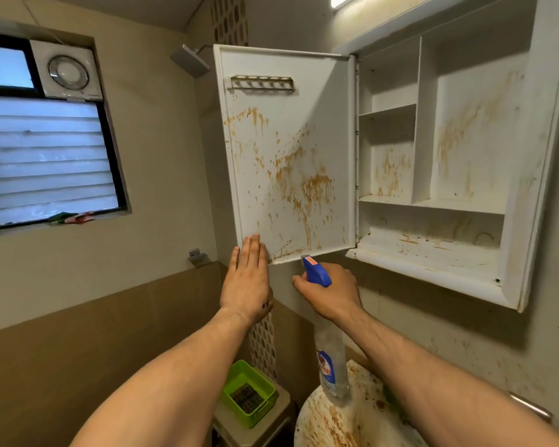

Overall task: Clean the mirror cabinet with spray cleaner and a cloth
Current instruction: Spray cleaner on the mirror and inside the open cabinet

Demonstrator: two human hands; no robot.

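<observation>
The white mirror cabinet (465, 175) hangs on the wall with its door (288, 156) swung open to the left. Brown splatter stains cover the door's inner face and the shelves. My left hand (247, 279) lies flat with straight fingers against the door's lower left corner. My right hand (331, 291) grips a clear spray bottle (331, 359) by its blue trigger head (317, 271), just below the door's bottom edge, nozzle pointing up at the door. No cloth is in view.
A stained white sink (339, 421) sits below the cabinet. A green basket (249, 395) rests on a small stand to its left. A louvred window (46, 156) with an exhaust fan (67, 71) is on the left wall. A shower head (191, 61) sticks out behind the door.
</observation>
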